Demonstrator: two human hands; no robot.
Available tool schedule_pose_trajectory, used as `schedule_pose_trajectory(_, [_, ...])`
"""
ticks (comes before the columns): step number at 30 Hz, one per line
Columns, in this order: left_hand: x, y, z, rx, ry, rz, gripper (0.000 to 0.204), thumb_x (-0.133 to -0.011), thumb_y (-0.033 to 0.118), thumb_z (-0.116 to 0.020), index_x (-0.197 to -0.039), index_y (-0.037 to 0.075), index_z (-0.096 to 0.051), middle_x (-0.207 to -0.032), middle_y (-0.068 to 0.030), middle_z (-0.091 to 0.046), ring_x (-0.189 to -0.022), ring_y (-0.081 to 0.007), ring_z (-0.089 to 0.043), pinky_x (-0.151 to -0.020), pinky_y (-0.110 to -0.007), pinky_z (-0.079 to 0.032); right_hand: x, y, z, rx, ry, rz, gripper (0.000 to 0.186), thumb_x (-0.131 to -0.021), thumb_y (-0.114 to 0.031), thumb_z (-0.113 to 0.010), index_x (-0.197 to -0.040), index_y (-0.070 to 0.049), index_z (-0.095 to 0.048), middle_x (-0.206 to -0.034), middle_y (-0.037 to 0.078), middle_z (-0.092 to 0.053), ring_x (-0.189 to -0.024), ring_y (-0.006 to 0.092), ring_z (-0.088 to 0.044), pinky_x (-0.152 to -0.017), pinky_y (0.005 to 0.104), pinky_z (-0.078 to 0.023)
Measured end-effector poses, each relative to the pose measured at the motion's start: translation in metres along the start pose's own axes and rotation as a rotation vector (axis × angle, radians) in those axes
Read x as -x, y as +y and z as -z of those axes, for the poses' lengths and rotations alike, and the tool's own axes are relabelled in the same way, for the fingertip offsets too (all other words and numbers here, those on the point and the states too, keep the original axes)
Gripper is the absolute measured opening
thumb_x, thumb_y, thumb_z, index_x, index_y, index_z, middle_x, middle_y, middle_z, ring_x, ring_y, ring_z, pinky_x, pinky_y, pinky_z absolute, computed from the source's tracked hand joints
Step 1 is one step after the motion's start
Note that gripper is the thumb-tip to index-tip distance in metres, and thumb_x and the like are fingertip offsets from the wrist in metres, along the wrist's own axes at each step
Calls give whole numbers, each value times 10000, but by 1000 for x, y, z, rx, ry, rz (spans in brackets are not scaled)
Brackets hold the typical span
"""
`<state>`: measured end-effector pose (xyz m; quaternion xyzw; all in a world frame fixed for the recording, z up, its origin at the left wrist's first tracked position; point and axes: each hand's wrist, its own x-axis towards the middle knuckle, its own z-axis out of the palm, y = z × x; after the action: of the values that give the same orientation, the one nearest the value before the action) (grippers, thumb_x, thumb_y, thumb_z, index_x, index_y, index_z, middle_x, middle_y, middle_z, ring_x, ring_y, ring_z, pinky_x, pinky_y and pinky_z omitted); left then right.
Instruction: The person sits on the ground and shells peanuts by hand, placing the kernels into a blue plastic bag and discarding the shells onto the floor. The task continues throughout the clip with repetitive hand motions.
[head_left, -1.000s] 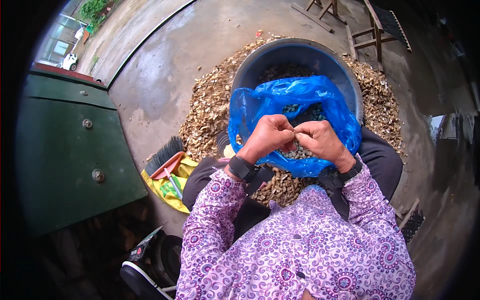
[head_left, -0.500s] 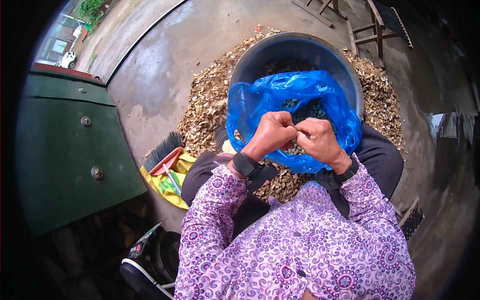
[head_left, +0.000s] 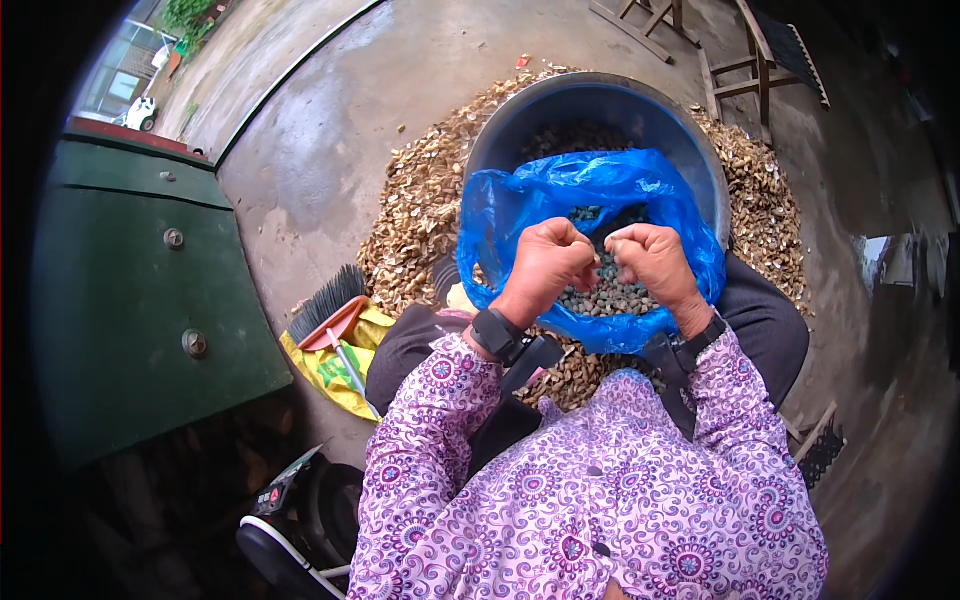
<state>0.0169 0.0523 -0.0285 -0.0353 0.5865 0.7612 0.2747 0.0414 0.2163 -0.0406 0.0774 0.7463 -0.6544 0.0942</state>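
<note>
From here, whatever the left hand (head_left: 550,265) and right hand (head_left: 652,265) may pinch is too small to tell. The bag (head_left: 625,172) hides the basin's (head_left: 680,135) six-o'clock side. A wooden frame (head_left: 632,33), one o'clock, and black machine (head_left: 268,560), seven o'clock, run out of view.

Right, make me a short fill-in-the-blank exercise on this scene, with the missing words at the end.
1. The hand nearer the broom is the person's ____ hand.
2. The plastic bag in front of the person is coloured ____.
3. The broom lies over a sack that is mostly ____ in colour.
4. The large studded panel on the picture's left is dark ____.

Missing words: left; blue; yellow; green.
</note>
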Motion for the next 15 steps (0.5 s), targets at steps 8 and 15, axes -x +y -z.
schedule_pose_trajectory(8, [-2,2,4,-130,27,-162,17,-697,5,-561,-681,2,-557,-625,-56,-584,-513,-97,-541,-471,-223,-448,-9,3,11,65,-75,-38,129,-759,-122,-548,-769,-13,-615,-672,47,-609,-578,103,-562,-531,237,-454])
schedule_pose_trajectory(15, [-4,-3,-8,-569,-17,-326,126,-715,111,-652,-764,9,-595,-667,-6,-588,-628,-69,-538,-551,-222,-436,0,-8,7,-203,-242,-68,158,-822,-178,-555,-863,-25,-554,-703,0,-554,-555,46,-503,-508,194,-440])
